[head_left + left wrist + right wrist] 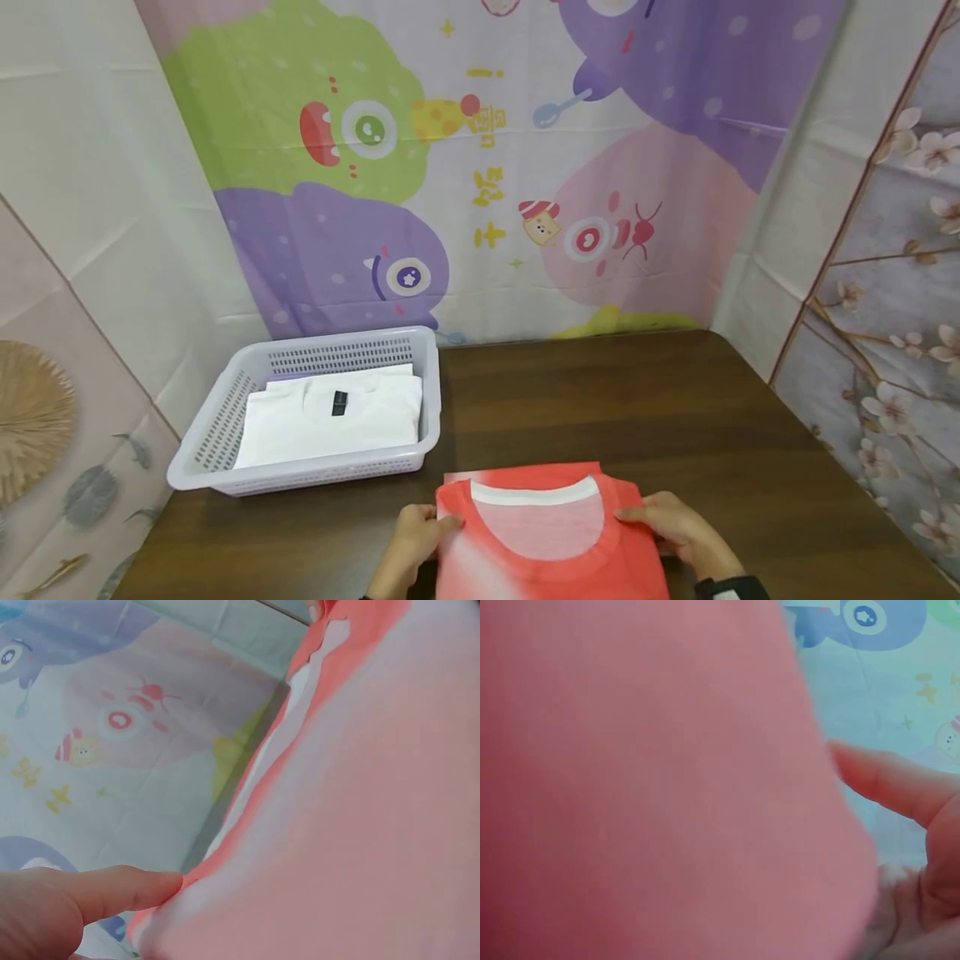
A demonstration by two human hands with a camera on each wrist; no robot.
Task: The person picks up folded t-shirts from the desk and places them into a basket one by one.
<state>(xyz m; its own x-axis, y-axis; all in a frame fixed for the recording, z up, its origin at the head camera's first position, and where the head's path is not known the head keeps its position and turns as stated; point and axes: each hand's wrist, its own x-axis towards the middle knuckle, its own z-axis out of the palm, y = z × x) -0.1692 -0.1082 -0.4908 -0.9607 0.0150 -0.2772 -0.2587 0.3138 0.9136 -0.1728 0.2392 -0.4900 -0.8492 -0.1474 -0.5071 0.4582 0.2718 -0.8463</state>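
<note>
Nearest thing: folded coral-red cotton T-shirt with a white neck band (551, 533), lying at 6 o'clock on the dark brown wooden table (675, 417), collar facing up and away from the wearer of the camera.
Left hand (412, 542): at about 7 o'clock, thumb laid on top of the shirt's left edge and the other fingers seemingly tucked beneath it, so it pinches the fold; the left wrist view shows that thumb (112, 892) pressed against the cloth.
Right hand (678, 529): at about 5 o'clock, gripping the opposite edge the same way, thumb over the cloth; a dark cuff or band (731, 587) sits at its wrist.
Why held so: by my reading, a grip on both sides keeps the folded layers square and together.
Basket: white perforated plastic laundry basket (225, 417) at 9 o'clock, well apart from the shirt, holding a folded white garment (330, 417); folded pieces seem to be stacked there.
Label: small black tag (340, 403) on the white garment, its print too small to read.
Writing: yellow characters (487, 200) on the pastel cartoon-monster backdrop (450, 167) at 12 o'clock, which I cannot make out.
</note>
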